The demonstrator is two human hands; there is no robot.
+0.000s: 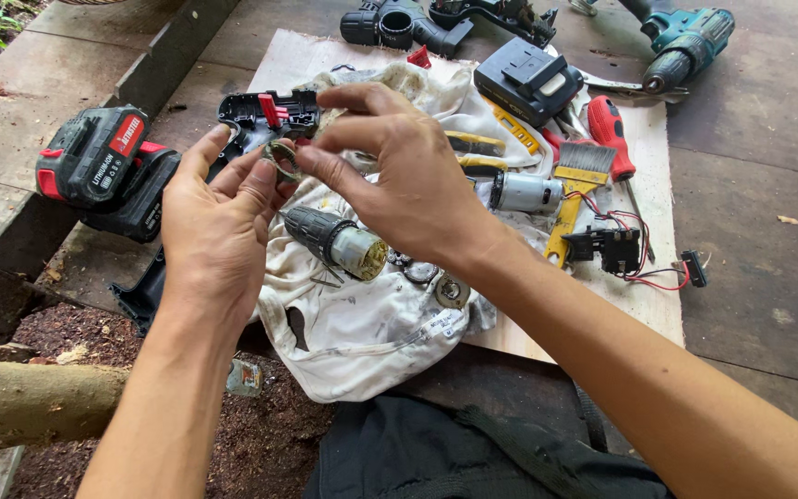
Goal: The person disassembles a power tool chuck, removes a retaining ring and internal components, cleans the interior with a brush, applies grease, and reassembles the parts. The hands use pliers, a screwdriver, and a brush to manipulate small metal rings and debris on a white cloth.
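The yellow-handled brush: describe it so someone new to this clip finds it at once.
Start at the pale board on the dark floor, then go to the right edge of the white cloth spread over it. The yellow-handled brush lies there, bristles up, between the silver motor and the red-handled screwdriver. It alone has a flat band of grey bristles.

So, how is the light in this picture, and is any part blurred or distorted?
Head view: soft, even daylight, with no hard shadows and no strong glare; the white cloth is bright but keeps its detail. The left hand, the right hand and the small metal ring between their fingers are sharp. The forearms look stretched toward the lower edge, as with a wide lens.
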